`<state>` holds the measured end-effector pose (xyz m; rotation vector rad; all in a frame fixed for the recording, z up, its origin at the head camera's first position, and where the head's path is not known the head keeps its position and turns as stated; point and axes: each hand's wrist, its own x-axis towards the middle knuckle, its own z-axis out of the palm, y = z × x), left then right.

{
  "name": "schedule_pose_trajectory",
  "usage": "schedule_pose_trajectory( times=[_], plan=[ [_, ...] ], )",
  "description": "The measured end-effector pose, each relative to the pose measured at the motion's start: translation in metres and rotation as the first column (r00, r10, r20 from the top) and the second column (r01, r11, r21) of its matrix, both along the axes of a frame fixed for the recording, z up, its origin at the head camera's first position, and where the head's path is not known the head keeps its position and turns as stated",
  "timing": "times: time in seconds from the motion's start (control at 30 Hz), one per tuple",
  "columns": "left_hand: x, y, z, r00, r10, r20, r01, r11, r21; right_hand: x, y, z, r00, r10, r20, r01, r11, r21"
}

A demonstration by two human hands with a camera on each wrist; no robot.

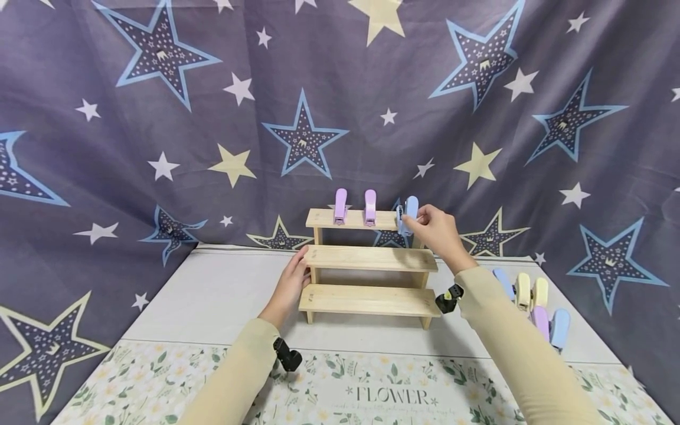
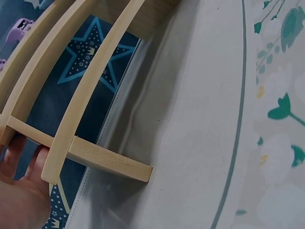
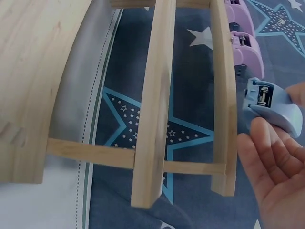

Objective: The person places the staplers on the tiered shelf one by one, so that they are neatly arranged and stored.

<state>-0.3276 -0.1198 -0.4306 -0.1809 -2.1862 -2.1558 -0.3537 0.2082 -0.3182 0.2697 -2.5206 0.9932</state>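
Observation:
A three-tier wooden shelf stand [image 1: 372, 258] stands on the table. My left hand [image 1: 289, 283] grips its left side by the middle shelf; in the left wrist view, the fingers [image 2: 35, 164] pass behind the side support. At the right end of the top shelf, my right hand [image 1: 441, 233] pinches a light-blue stapler [image 1: 411, 209] between thumb and fingers. In the right wrist view this stapler [image 3: 271, 105] shows a metal spring part, close beside the top board. Two purple staplers [image 1: 340, 206] stand on the top shelf, left and middle.
On the table at the right lies a group of several staplers: a yellow one [image 1: 523, 291], a purple one [image 1: 540, 321] and a blue one [image 1: 560, 329] among them. A flowered mat [image 1: 393, 378] covers the front. Behind hangs a star-patterned curtain [image 1: 372, 71].

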Motion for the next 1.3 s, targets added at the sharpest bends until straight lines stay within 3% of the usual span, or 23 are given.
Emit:
schedule_pose_trajectory(
  times=[0.43,0.87,1.3],
  plan=[
    [0.000,0.001,0.001,1.000,0.004,0.006,-0.004,1.000,-0.013,-0.020,-0.010,0.000,0.998,-0.068,-0.004,0.068,0.997,-0.033],
    [0.001,0.001,0.002,1.000,0.012,0.006,-0.012,1.000,-0.009,-0.030,-0.014,0.003,0.998,-0.033,0.060,0.033,0.999,-0.002],
    [0.001,0.000,0.003,1.000,0.014,0.017,-0.014,1.000,-0.024,-0.034,-0.016,0.003,0.992,-0.060,0.107,0.059,0.998,0.013]
  ],
)
